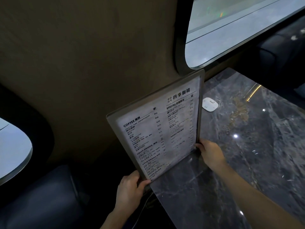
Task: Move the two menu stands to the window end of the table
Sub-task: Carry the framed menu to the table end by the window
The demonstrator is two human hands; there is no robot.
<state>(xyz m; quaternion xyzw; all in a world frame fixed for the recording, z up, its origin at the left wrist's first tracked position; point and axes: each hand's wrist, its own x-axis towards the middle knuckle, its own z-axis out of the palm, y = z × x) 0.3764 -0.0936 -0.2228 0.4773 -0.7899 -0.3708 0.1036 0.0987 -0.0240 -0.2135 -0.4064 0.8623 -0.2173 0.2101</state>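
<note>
A framed menu stand (158,124) with printed coffee and drinks lists stands upright and tilted at the left edge of the dark marble table (247,146), just below the window (231,30). My left hand (130,187) grips its lower left corner, off the table's edge. My right hand (209,152) holds its lower right edge, over the tabletop. Whether its base touches the table is hidden behind the hands. A second menu stand is not in sight.
A small white square device (210,104) lies on the table behind the menu. A dark padded seat (41,195) sits lower left, another seat (283,52) beyond the table's far side. The brown wall (90,63) runs along the left.
</note>
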